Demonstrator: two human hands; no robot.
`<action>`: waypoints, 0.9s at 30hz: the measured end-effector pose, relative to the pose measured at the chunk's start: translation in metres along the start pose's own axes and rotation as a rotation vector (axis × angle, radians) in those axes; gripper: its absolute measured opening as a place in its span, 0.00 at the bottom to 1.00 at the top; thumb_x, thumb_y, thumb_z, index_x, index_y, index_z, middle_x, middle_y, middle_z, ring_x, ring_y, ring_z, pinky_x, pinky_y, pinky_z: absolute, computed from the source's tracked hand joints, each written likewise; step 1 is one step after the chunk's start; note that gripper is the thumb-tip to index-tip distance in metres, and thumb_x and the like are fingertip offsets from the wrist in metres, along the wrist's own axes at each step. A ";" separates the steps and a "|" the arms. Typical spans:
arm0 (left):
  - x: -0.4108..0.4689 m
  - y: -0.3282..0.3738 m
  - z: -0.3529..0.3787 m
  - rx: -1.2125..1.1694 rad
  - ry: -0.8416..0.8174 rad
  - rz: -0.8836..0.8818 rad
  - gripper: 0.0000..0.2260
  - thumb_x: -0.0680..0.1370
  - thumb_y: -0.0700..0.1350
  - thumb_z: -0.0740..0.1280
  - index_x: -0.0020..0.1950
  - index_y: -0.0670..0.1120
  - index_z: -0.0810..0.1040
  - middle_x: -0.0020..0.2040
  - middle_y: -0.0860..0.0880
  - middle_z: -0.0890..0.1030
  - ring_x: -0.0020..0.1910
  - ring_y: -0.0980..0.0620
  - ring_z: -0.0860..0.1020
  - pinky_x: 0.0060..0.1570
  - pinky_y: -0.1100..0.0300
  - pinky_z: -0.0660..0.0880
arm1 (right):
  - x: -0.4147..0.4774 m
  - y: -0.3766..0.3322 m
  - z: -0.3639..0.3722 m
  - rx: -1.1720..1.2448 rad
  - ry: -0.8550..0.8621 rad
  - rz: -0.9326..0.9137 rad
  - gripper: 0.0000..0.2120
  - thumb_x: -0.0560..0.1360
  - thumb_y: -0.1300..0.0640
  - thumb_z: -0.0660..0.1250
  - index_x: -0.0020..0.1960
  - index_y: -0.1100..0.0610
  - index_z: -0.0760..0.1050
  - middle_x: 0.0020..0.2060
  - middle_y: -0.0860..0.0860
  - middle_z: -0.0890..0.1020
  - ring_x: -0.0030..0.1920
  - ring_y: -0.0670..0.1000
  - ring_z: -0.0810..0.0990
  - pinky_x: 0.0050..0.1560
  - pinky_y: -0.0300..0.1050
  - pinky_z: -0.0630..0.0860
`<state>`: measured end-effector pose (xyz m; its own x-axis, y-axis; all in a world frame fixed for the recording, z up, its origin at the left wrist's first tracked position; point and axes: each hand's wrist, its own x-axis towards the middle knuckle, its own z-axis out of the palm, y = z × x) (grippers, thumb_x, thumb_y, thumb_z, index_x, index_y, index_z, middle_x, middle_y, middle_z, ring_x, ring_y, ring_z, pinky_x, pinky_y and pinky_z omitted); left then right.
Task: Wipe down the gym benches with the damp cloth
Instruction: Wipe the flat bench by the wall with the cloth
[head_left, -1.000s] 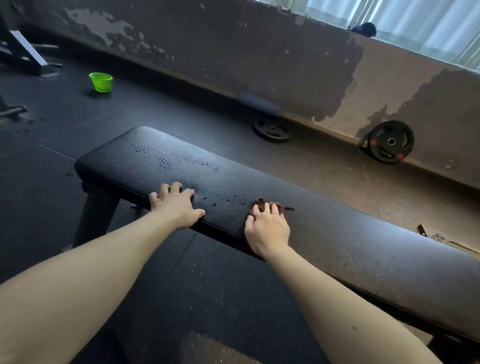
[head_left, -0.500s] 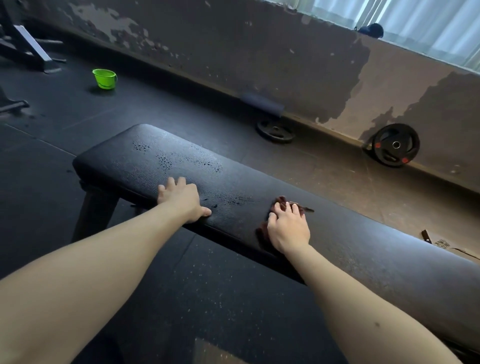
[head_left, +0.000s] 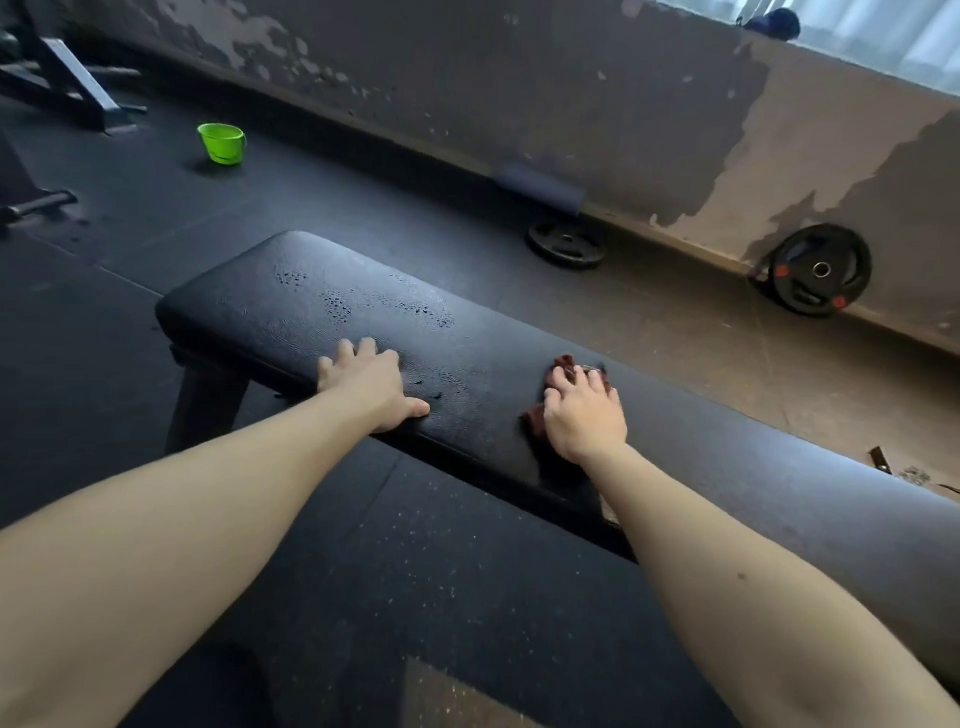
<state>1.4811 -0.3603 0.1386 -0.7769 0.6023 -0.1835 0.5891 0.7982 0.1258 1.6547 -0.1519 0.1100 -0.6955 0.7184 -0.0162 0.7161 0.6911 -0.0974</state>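
Green bucket (head_left: 222, 144) beyond bench (head_left: 727, 467) L; wt plate (head_left: 821, 270) at wall.

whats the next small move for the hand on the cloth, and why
Probably slide the right hand and the dark red cloth it presses leftward along the black padded bench: water droplets sit unwiped on the pad in that direction, near and beyond the left hand, which rests on the bench's near edge.
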 end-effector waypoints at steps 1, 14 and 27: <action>0.000 0.000 0.001 0.001 0.002 0.000 0.35 0.71 0.73 0.68 0.70 0.52 0.72 0.72 0.46 0.67 0.72 0.42 0.63 0.68 0.44 0.64 | 0.003 0.007 0.000 0.003 -0.008 0.059 0.25 0.84 0.48 0.46 0.79 0.51 0.64 0.81 0.55 0.61 0.81 0.58 0.55 0.79 0.60 0.52; 0.004 0.000 0.002 0.020 0.002 -0.001 0.36 0.71 0.73 0.67 0.70 0.52 0.71 0.72 0.46 0.67 0.72 0.42 0.63 0.69 0.43 0.64 | 0.020 -0.069 0.009 0.053 -0.044 -0.170 0.26 0.85 0.48 0.48 0.82 0.51 0.60 0.82 0.55 0.58 0.82 0.57 0.51 0.81 0.56 0.47; 0.006 -0.003 0.010 0.014 0.047 0.021 0.34 0.71 0.73 0.66 0.68 0.53 0.71 0.71 0.47 0.67 0.71 0.42 0.63 0.68 0.44 0.64 | 0.072 -0.019 0.003 -0.001 -0.027 0.148 0.30 0.80 0.46 0.48 0.78 0.56 0.63 0.78 0.60 0.64 0.78 0.62 0.59 0.79 0.61 0.52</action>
<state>1.4769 -0.3591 0.1278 -0.7738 0.6188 -0.1354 0.6079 0.7855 0.1158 1.5907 -0.1135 0.1080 -0.5838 0.8099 -0.0565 0.8108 0.5782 -0.0908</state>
